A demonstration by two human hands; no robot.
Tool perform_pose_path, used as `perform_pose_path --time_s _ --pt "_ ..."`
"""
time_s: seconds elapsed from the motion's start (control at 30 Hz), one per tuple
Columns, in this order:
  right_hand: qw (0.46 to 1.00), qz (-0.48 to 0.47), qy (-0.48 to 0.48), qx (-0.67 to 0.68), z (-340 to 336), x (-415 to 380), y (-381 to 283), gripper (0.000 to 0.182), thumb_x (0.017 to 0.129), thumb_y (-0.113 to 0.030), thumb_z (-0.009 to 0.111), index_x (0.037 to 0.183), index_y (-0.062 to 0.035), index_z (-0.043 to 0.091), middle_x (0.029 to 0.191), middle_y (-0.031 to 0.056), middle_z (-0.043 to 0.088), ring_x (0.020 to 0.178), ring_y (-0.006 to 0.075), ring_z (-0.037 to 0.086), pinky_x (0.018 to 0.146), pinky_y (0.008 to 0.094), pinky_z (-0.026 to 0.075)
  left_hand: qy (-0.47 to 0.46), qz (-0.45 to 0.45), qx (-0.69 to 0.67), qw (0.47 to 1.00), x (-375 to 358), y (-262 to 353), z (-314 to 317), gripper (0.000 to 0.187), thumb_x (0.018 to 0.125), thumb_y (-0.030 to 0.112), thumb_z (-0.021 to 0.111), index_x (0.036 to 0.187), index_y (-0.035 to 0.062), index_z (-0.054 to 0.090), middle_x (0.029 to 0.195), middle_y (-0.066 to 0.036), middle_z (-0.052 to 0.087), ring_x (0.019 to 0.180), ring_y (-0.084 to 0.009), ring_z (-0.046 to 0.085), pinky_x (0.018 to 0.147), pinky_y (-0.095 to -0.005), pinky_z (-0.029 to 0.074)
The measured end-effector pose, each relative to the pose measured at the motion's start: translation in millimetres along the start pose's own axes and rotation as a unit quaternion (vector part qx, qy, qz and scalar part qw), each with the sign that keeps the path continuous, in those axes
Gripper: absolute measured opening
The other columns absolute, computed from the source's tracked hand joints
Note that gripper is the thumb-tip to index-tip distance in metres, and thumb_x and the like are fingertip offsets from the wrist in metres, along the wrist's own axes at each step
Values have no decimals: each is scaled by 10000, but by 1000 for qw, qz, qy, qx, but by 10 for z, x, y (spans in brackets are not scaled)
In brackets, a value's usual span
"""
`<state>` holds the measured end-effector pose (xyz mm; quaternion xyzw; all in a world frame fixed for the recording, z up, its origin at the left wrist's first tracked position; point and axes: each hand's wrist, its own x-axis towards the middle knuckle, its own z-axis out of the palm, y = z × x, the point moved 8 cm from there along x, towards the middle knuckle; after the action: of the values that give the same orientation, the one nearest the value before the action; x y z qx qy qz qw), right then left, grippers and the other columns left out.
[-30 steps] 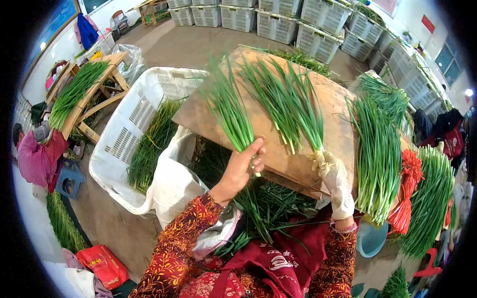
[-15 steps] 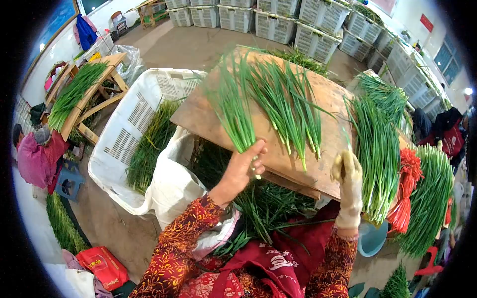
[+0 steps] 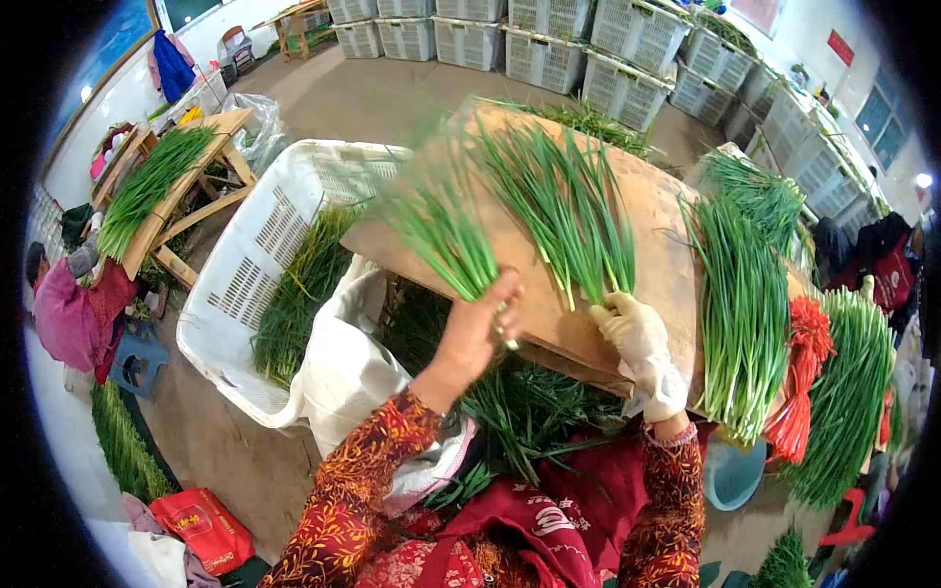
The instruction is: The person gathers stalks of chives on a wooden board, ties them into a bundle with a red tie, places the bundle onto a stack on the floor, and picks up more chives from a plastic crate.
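Note:
My bare left hand [image 3: 470,333] is closed round the lower stems of a bunch of garlic chives [image 3: 453,245]. The leaf ends of that bunch fan up and left, smeared by motion. Loose chives [image 3: 559,206] lie on the tilted wooden board [image 3: 667,235], stem ends toward me. My right hand [image 3: 642,348], in a pale glove, pinches the stem ends of some of these at the board's near edge. Right of it lies a thick pile of chives [image 3: 745,323], beside a bundle of red ties [image 3: 799,377].
A white crate [image 3: 235,284] with chives stands left of the board, a white sack [image 3: 343,363] against it. Dark green leaves [image 3: 524,412] lie below the board. A blue bucket [image 3: 733,475] sits lower right. Stacked crates [image 3: 544,59] line the back. Another person [image 3: 74,314] sits far left.
My right hand has moved left and up onto the stem ends of the loose chives. The bunch in my left hand has swung further left.

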<state>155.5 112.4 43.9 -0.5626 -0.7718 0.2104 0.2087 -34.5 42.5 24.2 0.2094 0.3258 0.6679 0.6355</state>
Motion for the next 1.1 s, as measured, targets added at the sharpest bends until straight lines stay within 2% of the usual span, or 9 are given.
perform_pose_path --time_s 0.13,0.23,0.53,0.7,0.8,0.83,0.93,0.97,1.1 --pt "948 53 -7 313 -111 -153 16 243 836 -252 600 900 -18 612 649 6 572 586 69 484 508 211 383 -25 -57 -6 998 -36 -293 149 284 792 251 656 944 66 502 771 15 499 536 -39 412 442 -186 376" --pt "903 54 -31 424 -139 -343 -259 204 853 -215 588 873 -14 611 665 -16 572 571 56 465 493 199 361 -25 -76 -16 997 15 -406 287 273 789 247 666 923 64 513 774 16 507 543 -47 435 440 -201 381" --pt "904 -30 159 396 -166 -407 -271 91 844 -85 572 837 1 599 686 22 602 618 71 531 557 212 429 -42 -40 0 998 83 -204 369 226 813 198 637 950 26 583 719 38 524 545 -46 422 475 -211 371" --pt "882 -8 -173 438 19 -800 -492 137 847 -136 578 839 -3 609 631 11 564 605 72 523 526 193 417 20 0 22 1000 144 96 168 213 820 198 628 909 7 592 725 9 546 554 -57 456 459 -215 369" --pt "889 41 -432 145 396 -1160 -355 248 821 -275 604 904 -42 618 713 76 615 649 165 594 603 273 466 12 39 22 999 213 298 -22 220 817 189 630 949 26 560 768 -2 554 549 -72 467 459 -219 377" --pt "932 -132 -338 -16 312 -1098 -431 278 793 -309 617 912 -58 616 782 111 628 705 226 619 648 307 473 5 58 30 998 199 356 -12 226 817 185 630 964 34 547 791 -6 559 550 -74 468 461 -220 380" --pt "995 -15 -45 84 -127 -650 -392 283 761 -317 637 906 -75 611 812 109 633 727 270 617 645 334 477 -9 54 44 998 129 273 55 245 828 177 614 1008 42 518 837 -12 569 571 -73 474 463 -228 382" --pt "996 -63 0 59 -272 -525 -586 287 726 -185 686 977 -74 603 769 101 631 667 182 610 591 294 469 -16 48 63 997 124 225 85 247 830 174 611 1015 41 513 838 -14 570 576 -74 476 464 -232 382" --pt "989 -145 -5 9 -95 -252 -989 273 759 -230 670 950 -50 593 760 107 630 673 220 613 566 292 451 -93 41 45 994 62 133 267 275 832 178 607 1026 16 499 800 -15 532 607 -86 504 452 -219 405"
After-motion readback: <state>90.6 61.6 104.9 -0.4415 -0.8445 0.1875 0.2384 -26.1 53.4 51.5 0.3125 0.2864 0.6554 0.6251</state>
